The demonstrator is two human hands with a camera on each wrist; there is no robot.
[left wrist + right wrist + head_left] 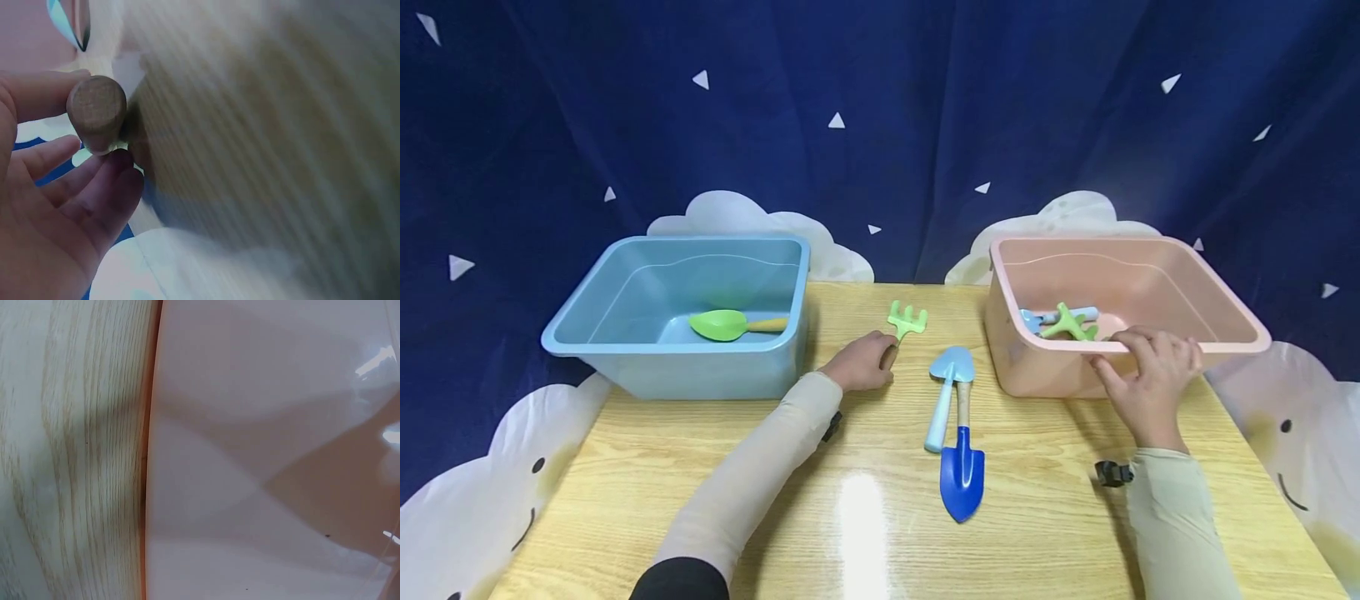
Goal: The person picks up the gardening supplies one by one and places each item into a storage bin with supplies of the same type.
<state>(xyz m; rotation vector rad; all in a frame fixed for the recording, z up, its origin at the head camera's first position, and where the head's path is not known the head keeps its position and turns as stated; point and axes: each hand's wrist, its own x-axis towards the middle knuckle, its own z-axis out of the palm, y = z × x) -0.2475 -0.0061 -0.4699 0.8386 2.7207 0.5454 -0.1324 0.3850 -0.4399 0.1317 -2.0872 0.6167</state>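
Observation:
My left hand (867, 362) pinches the wooden handle of a small green rake (907, 320), whose tines lie toward the back of the table. In the left wrist view, the handle's round end (97, 111) sits between the thumb and fingers (115, 197). My right hand (1153, 387) holds the front rim of a pink bin (1232, 346), fingers over the edge and thumb outside. Inside that bin lie a green tool (1070, 323) and a light-blue tool (1032, 320). Only the bin's outer wall (206, 487) and the table show clearly in the right wrist view.
Between the hands, a light-blue trowel (953, 364) lies across the wooden handle of a dark-blue shovel (962, 475). At left stands a blue bin (700, 367) holding a green trowel (721, 325) with a yellow handle. A dark-blue curtain (895, 100) hangs behind the table.

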